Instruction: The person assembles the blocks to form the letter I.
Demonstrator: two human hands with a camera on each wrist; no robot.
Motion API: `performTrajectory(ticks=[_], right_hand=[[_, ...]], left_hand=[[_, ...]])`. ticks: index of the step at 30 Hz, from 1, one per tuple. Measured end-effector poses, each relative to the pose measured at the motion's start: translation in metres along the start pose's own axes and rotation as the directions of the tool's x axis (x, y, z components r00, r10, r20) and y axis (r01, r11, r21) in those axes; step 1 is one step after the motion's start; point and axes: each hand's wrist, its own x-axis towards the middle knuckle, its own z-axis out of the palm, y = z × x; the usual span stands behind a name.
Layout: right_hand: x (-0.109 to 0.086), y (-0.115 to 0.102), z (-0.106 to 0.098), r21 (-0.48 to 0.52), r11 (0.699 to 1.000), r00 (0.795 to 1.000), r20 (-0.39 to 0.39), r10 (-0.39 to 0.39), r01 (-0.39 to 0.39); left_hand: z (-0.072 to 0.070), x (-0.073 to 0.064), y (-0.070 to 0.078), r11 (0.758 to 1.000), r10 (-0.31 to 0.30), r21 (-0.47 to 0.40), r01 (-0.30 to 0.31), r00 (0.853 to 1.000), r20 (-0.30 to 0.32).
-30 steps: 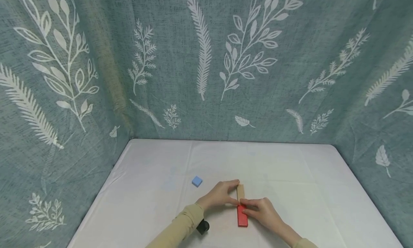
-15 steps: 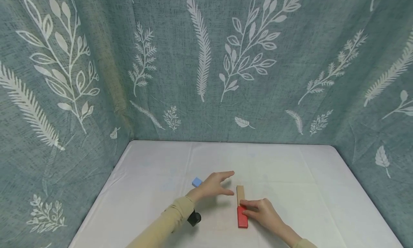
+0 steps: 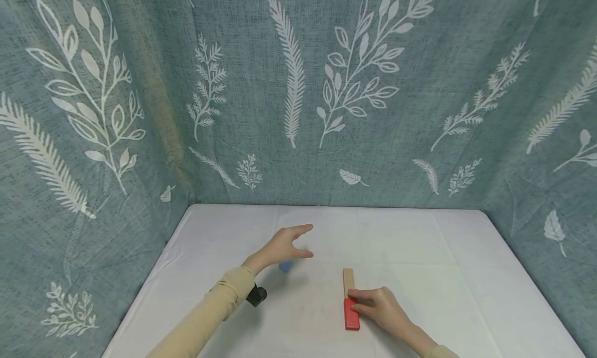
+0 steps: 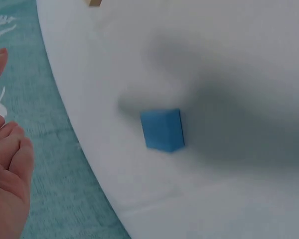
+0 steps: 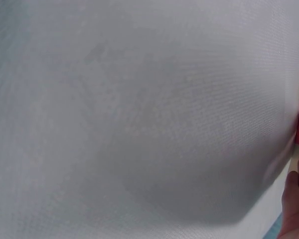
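My left hand [image 3: 280,245] hovers over the table with thumb and fingers spread apart, holding nothing. Just below it lies a blue block [image 3: 286,267], partly hidden by the hand; the left wrist view shows this blue block [image 4: 162,130] fully, sitting in the hand's shadow. A red rectangular block [image 3: 352,316] lies lengthwise toward the person. Against its far end, in line with it, is a plain wooden block [image 3: 348,280]. My right hand [image 3: 381,307] holds the red block near that joint, thumb and fingertips at its far end. The right wrist view catches only its edge.
A white cloth covers the table [image 3: 420,265]. Green leaf-patterned fabric [image 3: 317,176] hangs behind it and along both sides. A black device [image 3: 256,296] sits at my left wrist.
My left hand has let go of the wooden block and moved left and away from me, over the blue block. My right hand and the two joined blocks stay in place.
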Motion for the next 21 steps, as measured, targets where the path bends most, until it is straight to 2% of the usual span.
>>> performTrajectory(ticks=[4,9,16,21], right_hand=[[0.000,0.000,0.000,0.005,1.000,1.000,0.002,-0.002,0.002],[0.000,0.000,0.000,0.018,1.000,1.000,0.006,-0.004,0.004],[0.000,0.001,0.000,0.027,1.000,1.000,0.012,0.000,0.000],[0.000,0.003,0.000,0.025,1.000,1.000,0.004,-0.011,0.011]], left_hand=[[-0.010,-0.005,-0.003,1.000,-0.021,0.005,0.021,1.000,-0.008],[-0.013,-0.010,-0.009,0.999,-0.041,-0.002,0.041,0.998,-0.039],[-0.006,-0.020,-0.027,0.991,-0.116,-0.072,0.109,0.988,-0.101],[0.005,-0.029,-0.043,0.986,-0.163,-0.071,0.153,0.974,-0.156]])
